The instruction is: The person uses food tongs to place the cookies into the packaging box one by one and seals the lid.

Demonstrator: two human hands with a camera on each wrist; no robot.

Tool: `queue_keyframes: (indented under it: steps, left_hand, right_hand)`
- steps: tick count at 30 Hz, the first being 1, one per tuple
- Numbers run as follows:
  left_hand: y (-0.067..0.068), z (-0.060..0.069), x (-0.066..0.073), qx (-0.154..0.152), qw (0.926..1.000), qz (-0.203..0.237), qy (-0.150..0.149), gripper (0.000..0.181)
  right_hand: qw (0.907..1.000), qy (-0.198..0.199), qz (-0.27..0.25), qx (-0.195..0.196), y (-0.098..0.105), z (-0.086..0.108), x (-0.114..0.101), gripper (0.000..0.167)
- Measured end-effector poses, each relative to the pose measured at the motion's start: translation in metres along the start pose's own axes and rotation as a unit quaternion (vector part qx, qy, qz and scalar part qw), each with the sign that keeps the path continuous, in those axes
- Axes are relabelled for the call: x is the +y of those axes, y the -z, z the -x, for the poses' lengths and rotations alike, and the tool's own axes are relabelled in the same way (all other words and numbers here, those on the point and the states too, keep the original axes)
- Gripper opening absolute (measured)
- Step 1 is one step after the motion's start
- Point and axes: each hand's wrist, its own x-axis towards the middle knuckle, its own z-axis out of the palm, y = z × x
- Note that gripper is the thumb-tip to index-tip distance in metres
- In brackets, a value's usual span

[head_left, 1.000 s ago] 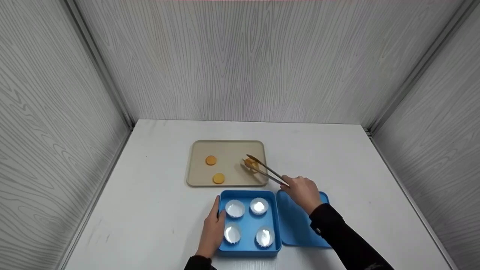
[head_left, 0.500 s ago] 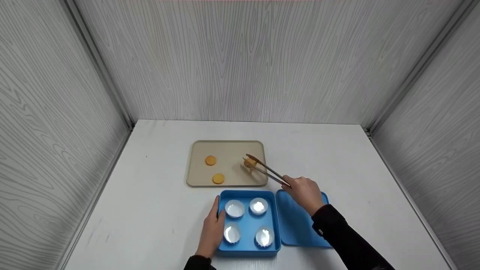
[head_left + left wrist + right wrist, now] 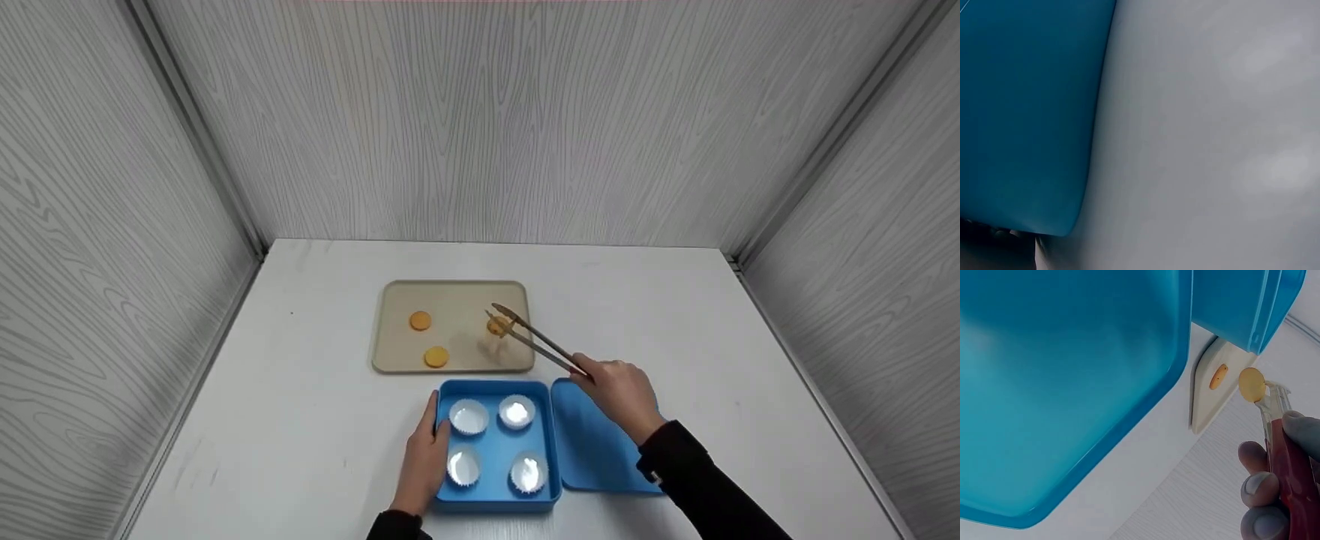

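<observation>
My right hand (image 3: pixel 619 394) holds a pair of tongs (image 3: pixel 541 345), whose handle looks red in the right wrist view. Pinched at the tong tips is a round yellow-orange cookie (image 3: pixel 1252 385), raised over the right part of the beige tray (image 3: pixel 457 300). Two more cookies lie on that tray, a left one (image 3: pixel 420 321) and a front one (image 3: pixel 436 357). My left hand (image 3: pixel 424 457) grips the left wall of a blue box (image 3: pixel 496 448), thumb at the rim. Inside the box stand several white paper cups (image 3: pixel 517 412).
A blue lid (image 3: pixel 600 450) lies flat against the right side of the box, partly under my right forearm. The tray sits just behind the box on the white table (image 3: pixel 300 420). Grey wood-grain panels (image 3: pixel 480 120) enclose the table at the back and both sides.
The tongs have closed on the cookie and lifted it off the tray; its shadow now lies apart from it. My right hand has shifted slightly right. The left hand stays on the box.
</observation>
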Motion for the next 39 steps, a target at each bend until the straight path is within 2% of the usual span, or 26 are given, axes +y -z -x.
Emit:
queue_keyframes:
  steps: [3, 11, 16, 23, 25, 32, 39]
  left_hand:
    - [0.000, 0.000, 0.000, -0.001, 1.0000, 0.000, 0.001, 0.059]
    - [-0.001, 0.000, 0.001, -0.001, 1.0000, 0.002, -0.002, 0.058]
    - [-0.001, 0.001, 0.000, -0.001, 0.9999, 0.004, -0.013, 0.058]
    - [-0.001, 0.000, -0.001, -0.001, 0.9999, 0.006, -0.014, 0.058]
    - [-0.001, 0.000, -0.001, -0.001, 0.9999, 0.008, -0.013, 0.058]
    - [-0.001, 0.000, 0.000, -0.003, 0.9999, 0.010, -0.006, 0.058]
    - [-0.001, 0.000, 0.000, -0.002, 0.9999, 0.009, -0.010, 0.058]
  right_hand:
    - [1.0000, 0.001, -0.004, 0.005, 0.007, 0.009, -0.001, 0.024]
    - [0.9986, 0.032, -0.016, 0.039, 0.026, 0.039, -0.005, 0.034]
    - [0.9986, 0.037, -0.022, 0.030, 0.035, 0.063, -0.009, 0.037]
    - [0.9965, 0.068, -0.014, 0.048, 0.036, 0.093, -0.013, 0.039]
    - [0.9964, 0.071, -0.013, 0.045, 0.034, 0.098, -0.013, 0.038]
    - [0.9989, 0.044, -0.015, 0.003, 0.027, 0.103, -0.014, 0.035]
    - [0.9984, 0.056, -0.002, -0.005, 0.022, 0.103, -0.014, 0.035]
